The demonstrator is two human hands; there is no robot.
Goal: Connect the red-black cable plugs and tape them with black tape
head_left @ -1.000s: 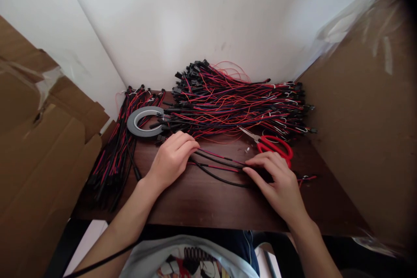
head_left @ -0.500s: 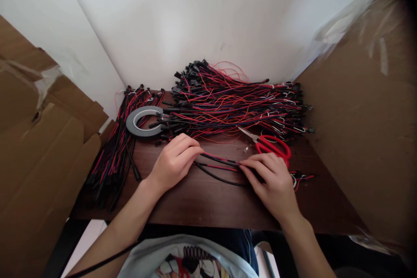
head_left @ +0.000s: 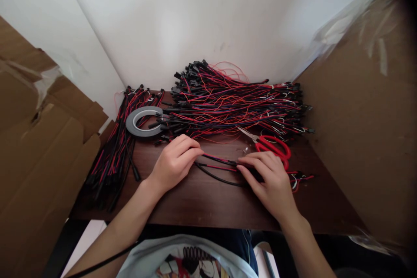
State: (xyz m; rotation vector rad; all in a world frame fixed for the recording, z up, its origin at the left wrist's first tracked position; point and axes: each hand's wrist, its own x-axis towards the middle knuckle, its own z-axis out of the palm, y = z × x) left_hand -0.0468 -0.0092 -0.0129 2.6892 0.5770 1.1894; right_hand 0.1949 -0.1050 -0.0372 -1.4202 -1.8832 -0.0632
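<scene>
A few loose wires (head_left: 221, 166), black and red, lie on the dark table (head_left: 208, 208) between the two hands, their long axis running left to right, roughly parallel to the table's near edge, with a slight sag toward the person in the middle. The left hand (head_left: 174, 163) sits at the left end of this small set, fingers curled narrowly with the tips pinched on the wire ends. The right hand (head_left: 272, 182) lies over the right end, palm down, fingers together and pressing or pinching the wires against the table; whether it grips them fully cannot be told, since the hand covers that part. Past it, a short stub of connectors (head_left: 301, 178) sticks out to the right. Both hands touch the wires, so neither is nearer; the stretch between them is bare and taut-looking along the top strand. Just behind the right hand lie red scissors (head_left: 272, 145), blades pointing left and away. Farther back sits a large pile of harnesses (head_left: 237, 104), also lying left to right, with a tape roll (head_left: 143, 121) at its left end and another bundle (head_left: 114, 156) running diagonally along the table's left edge beside cardboard (head_left: 42, 139).
</scene>
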